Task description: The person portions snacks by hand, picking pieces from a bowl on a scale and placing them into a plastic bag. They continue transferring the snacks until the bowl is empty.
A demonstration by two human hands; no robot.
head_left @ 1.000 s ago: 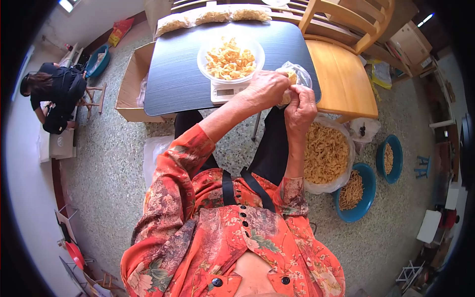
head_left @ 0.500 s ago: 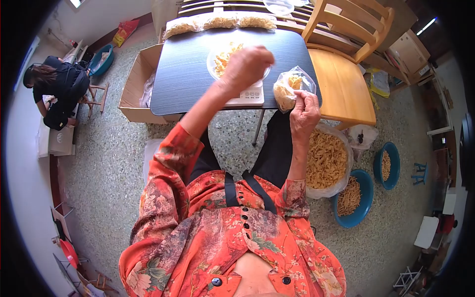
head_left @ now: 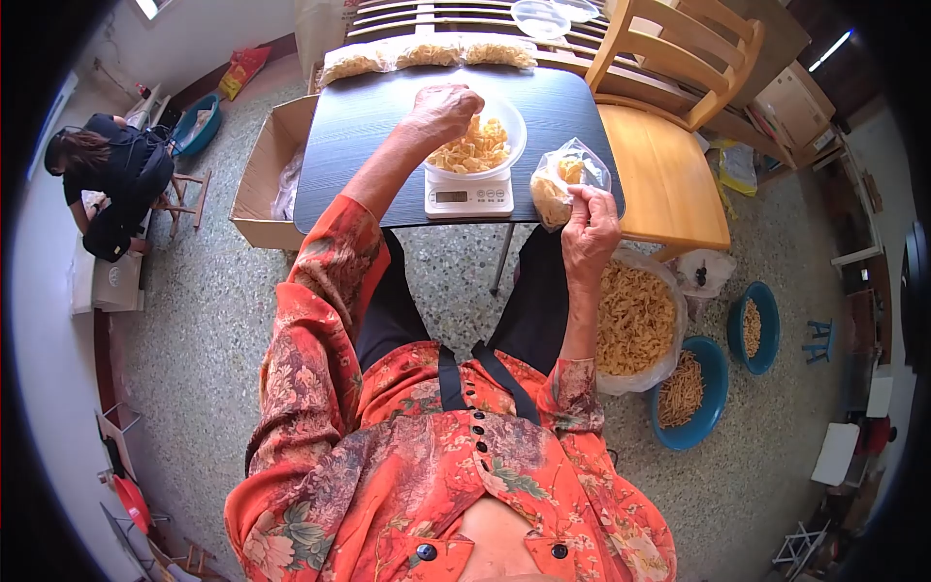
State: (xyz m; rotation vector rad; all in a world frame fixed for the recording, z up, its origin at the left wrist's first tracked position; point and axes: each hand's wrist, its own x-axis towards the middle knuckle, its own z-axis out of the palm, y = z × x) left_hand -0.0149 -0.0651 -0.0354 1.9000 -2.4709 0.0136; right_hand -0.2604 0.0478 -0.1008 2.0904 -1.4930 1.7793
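Note:
My left hand [head_left: 446, 111] is over the far left side of a clear bowl [head_left: 517, 136], its fingers closed together; what they hold, if anything, I cannot make out. Yellowish dried pieces [head_left: 477, 150] lie in the bowl, which stands on a white digital scale [head_left: 469, 198]. With the fingertips of my right hand [head_left: 592, 228] I pinch the edge of a clear plastic bag [head_left: 555, 199]. This bag rests at the near right corner of the dark table [head_left: 354, 165] and is partly filled with similar pieces.
Several filled bags [head_left: 424, 52] line the table's far edge. A wooden chair [head_left: 664, 175] stands right, an open carton [head_left: 260, 175] left. On the floor are a large sack of dried pieces [head_left: 635, 320] and blue basins [head_left: 700, 407]. A person [head_left: 121, 160] sits far left.
My left hand has moved left across the bowl, uncovering its contents and the scale's display. My right hand still pinches the bag. The whole view has shifted slightly.

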